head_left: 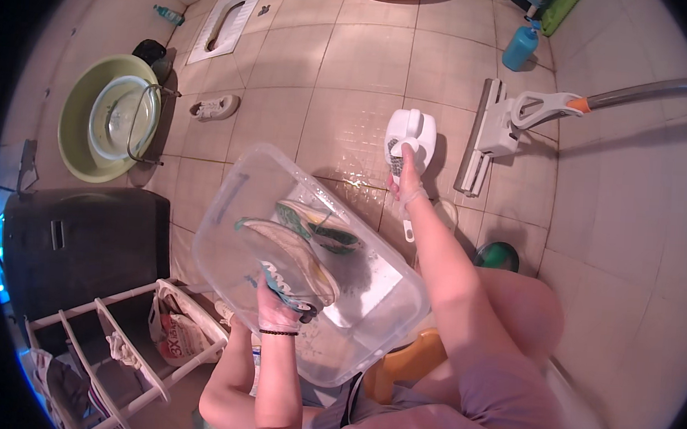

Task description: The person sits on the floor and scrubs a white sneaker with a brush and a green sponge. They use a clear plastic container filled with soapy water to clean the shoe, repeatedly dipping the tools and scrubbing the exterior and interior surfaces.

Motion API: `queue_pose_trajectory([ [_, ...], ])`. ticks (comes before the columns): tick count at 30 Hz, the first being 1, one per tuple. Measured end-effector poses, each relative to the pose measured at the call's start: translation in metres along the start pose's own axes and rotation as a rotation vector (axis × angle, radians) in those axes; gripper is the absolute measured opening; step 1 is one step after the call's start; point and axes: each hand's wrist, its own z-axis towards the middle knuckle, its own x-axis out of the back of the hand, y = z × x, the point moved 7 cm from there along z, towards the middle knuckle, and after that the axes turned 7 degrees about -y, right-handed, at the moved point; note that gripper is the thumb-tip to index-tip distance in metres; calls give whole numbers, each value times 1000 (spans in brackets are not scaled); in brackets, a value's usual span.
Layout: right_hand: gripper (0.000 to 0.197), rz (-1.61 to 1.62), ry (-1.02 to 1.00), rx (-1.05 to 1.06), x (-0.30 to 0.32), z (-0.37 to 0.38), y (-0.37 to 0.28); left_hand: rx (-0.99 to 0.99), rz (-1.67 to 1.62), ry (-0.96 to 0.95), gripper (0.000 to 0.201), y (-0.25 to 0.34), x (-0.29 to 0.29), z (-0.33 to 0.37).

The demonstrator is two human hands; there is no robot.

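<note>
My left hand (278, 313), in a clear thin glove with a dark bead bracelet at the wrist, is closed around a sneaker (298, 255). This shoe is tilted, its pale sole turned up and its teal-and-white side against my fingers. Beneath it stands a clear plastic tub (391, 268), where a second sneaker (312, 220) with green parts lies near some water. Right of the tub, my right hand (408, 179), also gloved, is closed on a white scrubbing brush (408, 231) with dark bristles. Just beyond the brush is a white plastic jug (420, 127).
A white-and-grey mop (500, 130) leans at the right, near a blue pump bottle (520, 48). Green and white basins (73, 131) stand left, above a dark cabinet (90, 238) and a white rack (133, 371). A squat toilet (250, 8) is at the back. A pale shoe (218, 108) lies on the floor.
</note>
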Motion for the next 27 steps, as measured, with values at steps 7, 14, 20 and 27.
queue_pose_trajectory([
  [7, 69, 56, 12, -46, -5, 8, 17, -4, 42, 76, 37, -5, -8, -3],
  [14, 74, -108, -227, -22, -24, -28, 4, 10, 15, 16, 40, -8, 9, 2],
  [20, 61, -377, -429, 45, -72, -61, -42, 136, -96, -386, 37, 9, -7, -36],
  [27, 38, -865, -535, 865, -179, -191, -82, -177, -53, 46, 44, 37, -10, -128],
])
